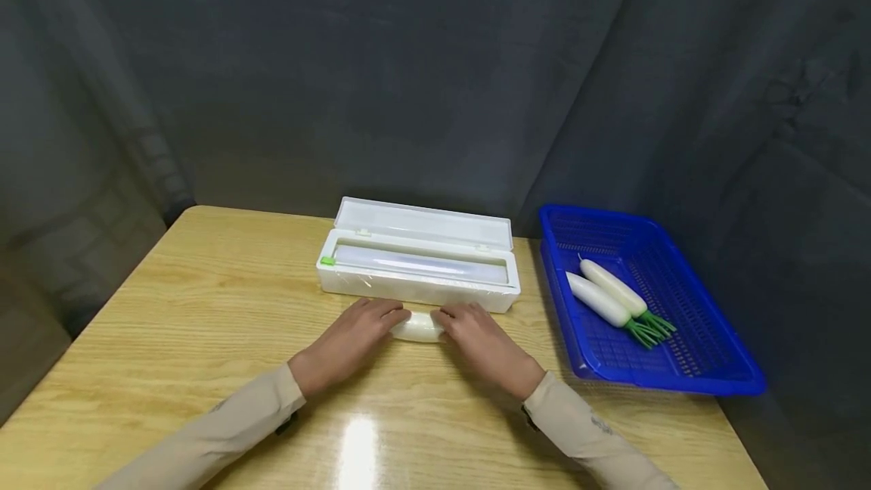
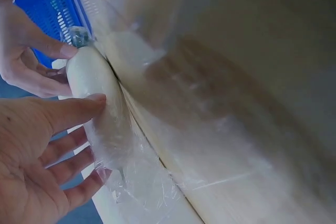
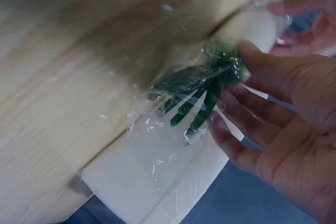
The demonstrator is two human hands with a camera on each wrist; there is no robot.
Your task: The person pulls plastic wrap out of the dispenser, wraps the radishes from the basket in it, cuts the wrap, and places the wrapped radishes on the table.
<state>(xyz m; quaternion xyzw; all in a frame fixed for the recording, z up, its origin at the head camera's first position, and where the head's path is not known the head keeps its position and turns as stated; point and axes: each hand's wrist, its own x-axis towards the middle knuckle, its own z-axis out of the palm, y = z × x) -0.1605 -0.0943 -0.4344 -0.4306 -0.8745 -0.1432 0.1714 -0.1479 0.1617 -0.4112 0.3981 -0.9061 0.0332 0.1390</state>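
A white radish (image 1: 416, 328) lies across the table just in front of a white cling film dispenser (image 1: 418, 289), wrapped in clear cling film (image 2: 144, 177). My left hand (image 1: 357, 333) grips its tapered end, thumb on one side and fingers curled at the other. At the leafy end my right hand (image 1: 481, 345) holds it, the thumb by the base of the green leaves (image 3: 207, 90). Loose, crinkled film sticks out past both ends, covering the leaves in the right wrist view. In the head view the hands hide both ends of the radish.
The dispenser's lid (image 1: 425, 222) stands open at the back, with a film roll (image 1: 422, 262) inside and a green slider (image 1: 328, 260) at its left. On the right, a blue basket (image 1: 581, 346) contains two more white radishes (image 1: 602, 302) with green leaves. Dark curtains hang behind the table.
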